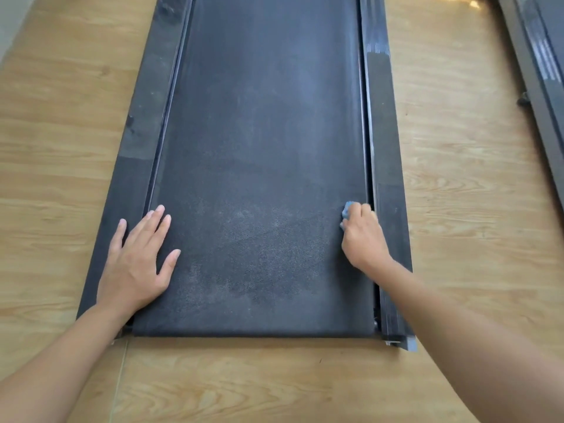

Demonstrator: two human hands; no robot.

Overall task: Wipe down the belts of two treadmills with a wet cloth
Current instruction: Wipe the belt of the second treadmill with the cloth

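Head view: blue cloth (347, 209) bunched under right hand (363, 236) on belt (262, 148).

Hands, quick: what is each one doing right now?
Left hand: open, flat on the belt's left edge, holding nothing.
Right hand: closed on the blue cloth.

Indoor exercise room or home gym: light wood-grain laminate floor (457, 184), one treadmill (262, 148) at centre frame, second treadmill (540, 71) at upper right.
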